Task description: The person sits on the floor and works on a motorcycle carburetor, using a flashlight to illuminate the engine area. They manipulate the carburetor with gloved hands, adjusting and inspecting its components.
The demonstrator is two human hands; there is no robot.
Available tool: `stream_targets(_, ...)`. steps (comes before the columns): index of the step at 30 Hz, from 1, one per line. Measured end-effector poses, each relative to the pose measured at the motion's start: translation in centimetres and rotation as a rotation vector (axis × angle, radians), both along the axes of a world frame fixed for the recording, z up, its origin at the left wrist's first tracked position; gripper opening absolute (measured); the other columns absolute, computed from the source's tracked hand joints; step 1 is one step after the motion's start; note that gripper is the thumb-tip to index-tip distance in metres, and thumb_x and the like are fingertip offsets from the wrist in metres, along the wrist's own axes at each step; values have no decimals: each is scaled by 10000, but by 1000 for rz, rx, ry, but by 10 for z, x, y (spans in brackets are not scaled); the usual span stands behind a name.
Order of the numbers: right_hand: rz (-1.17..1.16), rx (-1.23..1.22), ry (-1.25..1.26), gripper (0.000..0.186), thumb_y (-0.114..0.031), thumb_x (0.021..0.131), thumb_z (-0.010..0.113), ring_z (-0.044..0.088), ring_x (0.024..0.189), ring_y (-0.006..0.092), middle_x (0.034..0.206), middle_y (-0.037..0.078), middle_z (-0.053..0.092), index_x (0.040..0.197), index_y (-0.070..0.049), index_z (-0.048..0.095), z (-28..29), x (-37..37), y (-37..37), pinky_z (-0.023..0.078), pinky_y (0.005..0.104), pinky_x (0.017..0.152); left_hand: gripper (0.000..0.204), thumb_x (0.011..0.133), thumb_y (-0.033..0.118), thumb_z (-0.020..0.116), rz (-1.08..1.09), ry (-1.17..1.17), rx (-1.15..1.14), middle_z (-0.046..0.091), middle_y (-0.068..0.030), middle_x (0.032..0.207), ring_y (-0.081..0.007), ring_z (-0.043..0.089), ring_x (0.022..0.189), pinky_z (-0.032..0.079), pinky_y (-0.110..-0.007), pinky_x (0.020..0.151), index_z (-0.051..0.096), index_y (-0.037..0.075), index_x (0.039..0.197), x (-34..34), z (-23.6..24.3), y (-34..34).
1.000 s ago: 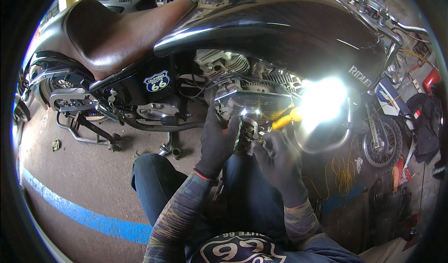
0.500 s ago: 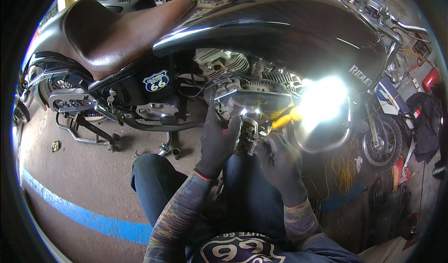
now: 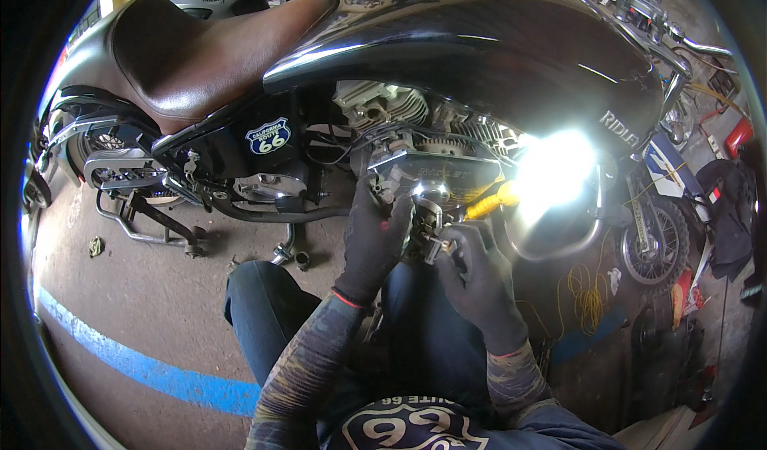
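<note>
Metal part [image 3: 435, 250] at the right hand [image 3: 482, 278] is hard to identify.

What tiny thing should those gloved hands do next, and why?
Maybe the right hand should gently turn the small metal piece, because that hand is right at it, the left hand is close beside it, and a bright lamp shines nearby.

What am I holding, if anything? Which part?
The right hand seemingly pinches a small metal piece by its right end; any hold by the left hand is hidden.
</note>
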State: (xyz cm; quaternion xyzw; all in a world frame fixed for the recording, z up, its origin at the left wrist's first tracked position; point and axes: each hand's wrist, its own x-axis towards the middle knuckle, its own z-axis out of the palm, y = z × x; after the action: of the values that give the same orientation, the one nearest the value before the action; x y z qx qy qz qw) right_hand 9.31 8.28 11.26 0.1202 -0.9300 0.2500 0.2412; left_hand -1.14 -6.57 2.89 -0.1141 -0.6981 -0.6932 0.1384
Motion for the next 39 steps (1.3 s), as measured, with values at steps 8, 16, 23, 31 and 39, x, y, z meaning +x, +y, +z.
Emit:
stream_targets(8, -14, -25, -89, 306, -275, 963, 738, 728, 884, 317, 1068, 140, 692, 1155, -66, 621, 6, -3, 2, 566, 441, 741, 580, 999, 228, 701, -70, -63, 32, 662, -249, 1296, -378, 674, 1178, 527, -450, 1004, 464, -41, 1455, 0, 4, -3)
stream_targets(16, -68, 8, -193, 287, -238, 973, 712, 729, 906, 335, 1069, 143, 680, 1199, -84, 624, 7, -2, 3, 569, 453, 755, 401, 1005, 170, 685, -27, -24, 18, 704, -168, 1124, -238, 689, 1009, 546, -379, 887, 535, -22, 1324, 0, 8, -1)
stream_targets(23, -3, -22, -53, 261, -233, 980, 709, 724, 902, 347, 1100, 138, 672, 1184, -92, 627, 1, 0, 0, 573, 451, 757, 527, 988, 216, 702, -96, -35, 108, 690, -238, 1234, -354, 696, 1131, 544, -442, 965, 500, -40, 1401, 4, 9, -3)
stream_targets(31, -37, -29, -133, 372, -264, 948, 764, 724, 866, 327, 1103, 168, 668, 1214, -68, 593, 3, 0, 4, 575, 450, 746, 325, 1008, 154, 678, 11, -18, 18, 708, -125, 1070, -187, 684, 944, 545, -356, 853, 567, -1, 1271, 1, 5, 1)
stream_targets(39, -111, 63, -226, 272, -245, 980, 702, 715, 908, 378, 1132, 153, 669, 1182, -79, 626, 5, 1, 5, 576, 457, 755, 342, 986, 136, 673, 5, 19, 17, 694, -154, 1082, -219, 682, 953, 547, -382, 859, 560, -9, 1275, 4, 13, -2)
